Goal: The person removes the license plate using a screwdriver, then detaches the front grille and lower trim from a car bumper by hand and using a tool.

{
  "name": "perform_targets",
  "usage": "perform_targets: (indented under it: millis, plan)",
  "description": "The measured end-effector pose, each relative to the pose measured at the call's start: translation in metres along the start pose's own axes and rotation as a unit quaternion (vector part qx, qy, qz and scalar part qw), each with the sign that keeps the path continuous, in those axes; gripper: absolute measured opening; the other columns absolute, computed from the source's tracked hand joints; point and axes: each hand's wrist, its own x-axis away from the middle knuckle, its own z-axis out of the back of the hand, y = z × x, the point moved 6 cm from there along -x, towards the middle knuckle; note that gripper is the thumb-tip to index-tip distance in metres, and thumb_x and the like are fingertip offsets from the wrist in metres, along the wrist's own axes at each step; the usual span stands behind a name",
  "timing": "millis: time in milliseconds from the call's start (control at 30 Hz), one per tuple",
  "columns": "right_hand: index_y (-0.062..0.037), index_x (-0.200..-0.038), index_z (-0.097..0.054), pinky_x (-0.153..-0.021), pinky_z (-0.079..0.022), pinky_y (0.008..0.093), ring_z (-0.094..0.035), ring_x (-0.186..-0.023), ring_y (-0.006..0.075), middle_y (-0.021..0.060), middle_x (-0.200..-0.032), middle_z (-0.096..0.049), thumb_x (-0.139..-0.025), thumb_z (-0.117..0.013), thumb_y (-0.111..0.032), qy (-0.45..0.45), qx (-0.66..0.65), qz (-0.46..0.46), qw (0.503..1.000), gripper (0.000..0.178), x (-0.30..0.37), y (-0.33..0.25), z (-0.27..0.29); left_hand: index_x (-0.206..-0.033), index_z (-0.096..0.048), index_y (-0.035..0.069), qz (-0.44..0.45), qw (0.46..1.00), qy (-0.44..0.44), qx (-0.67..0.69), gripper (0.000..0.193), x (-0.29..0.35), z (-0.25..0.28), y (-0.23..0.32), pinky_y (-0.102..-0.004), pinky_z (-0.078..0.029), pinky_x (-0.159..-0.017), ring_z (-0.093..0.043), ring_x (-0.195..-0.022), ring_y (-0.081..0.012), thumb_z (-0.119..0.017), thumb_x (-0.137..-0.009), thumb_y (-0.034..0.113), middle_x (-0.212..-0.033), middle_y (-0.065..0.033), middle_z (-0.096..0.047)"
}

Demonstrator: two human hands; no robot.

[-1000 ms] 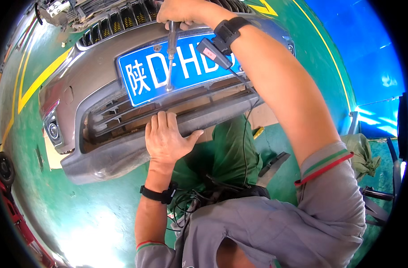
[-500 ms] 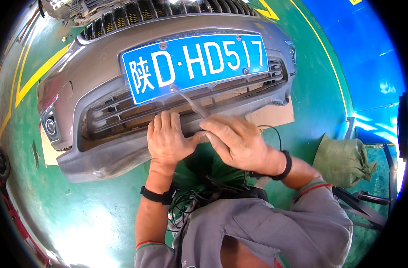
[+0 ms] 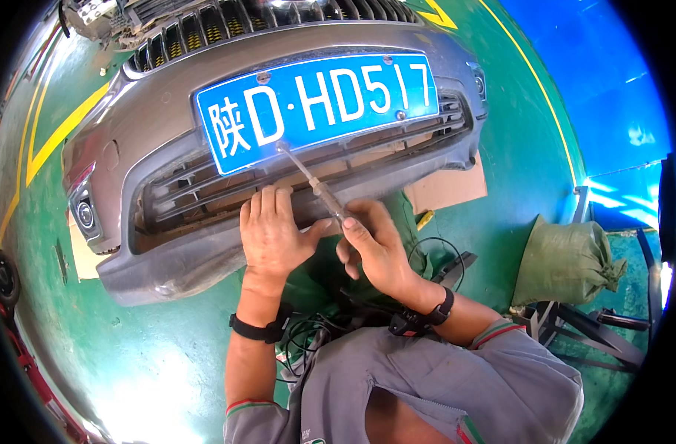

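Note:
A brown-grey car bumper [image 3: 171,96] lies before me with a blue licence plate [image 3: 308,133] on its front. My right hand [image 3: 375,244] is closed around the handle of a screwdriver [image 3: 325,194]. The screwdriver's tip meets a screw near the plate's lower left edge. Fingers straight, my left hand [image 3: 271,233] lies flat on the bumper's dark lower lip [image 3: 175,270] and steadies there, its thumb pointing toward the screwdriver. Another screw [image 3: 401,115] shows at the plate's lower right, and two more are along its upper edge.
Cardboard [image 3: 449,185] lies under the bumper on the green floor. At right stand a tied green sack [image 3: 564,259] and a dark metal frame [image 3: 597,337]. A yellow-handled object [image 3: 424,220] and black cables [image 3: 308,333] are close to my body. A wheel [image 3: 3,277] is at far left.
My right hand has turned about the screwdriver handle and moved slightly lower, uncovering more of the handle. The screwdriver tip stays at the same screw. My left hand has hardly moved.

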Motion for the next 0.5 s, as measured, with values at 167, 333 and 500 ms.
perform_targets:
  millis: [167, 333, 500]
  plan:
    - [-0.0047, -0.110, -0.056, -0.043, -0.031, 0.0217, -0.041, -0.048, 0.0062, 0.0008, -0.068, -0.051, -0.106, -0.052, -0.040, -0.109, -0.099, -0.235, 0.961, 0.036, 0.002, 0.055, -0.003, -0.111, -0.060, 0.003, -0.015, 1.000, 0.002, 0.022, 0.065, 0.003, 0.009, -0.002, -0.0457, -0.047, -0.085, -0.061, -0.100, -0.0372, -0.090, -0.058, 0.025, -0.109, -0.0168, -0.063]
    - [-0.0023, -0.109, -0.055, -0.047, -0.041, 0.0278, -0.049, -0.051, 0.0140, 0.0045, -0.068, -0.056, -0.104, -0.059, -0.037, -0.032, 0.169, -0.006, 0.985, 0.035, -0.011, 0.071, 0.011, -0.112, -0.059, 0.003, -0.007, 1.000, -0.018, 0.023, 0.066, 0.003, 0.005, -0.007, -0.0468, -0.047, -0.086, -0.061, -0.101, -0.0383, -0.090, -0.056, 0.021, -0.111, -0.0177, -0.062]
    - [0.0003, -0.106, -0.055, -0.058, -0.049, 0.0411, -0.058, -0.060, 0.0347, 0.0188, -0.075, -0.061, -0.101, -0.063, -0.031, 0.036, 0.377, 0.161, 0.911, 0.032, -0.003, 0.055, 0.005, -0.117, -0.056, 0.001, -0.019, 0.999, -0.047, -0.010, 0.070, 0.006, 0.000, -0.007, -0.0451, -0.046, -0.085, -0.058, -0.101, -0.0337, -0.087, -0.060, 0.030, -0.109, -0.0149, -0.059]
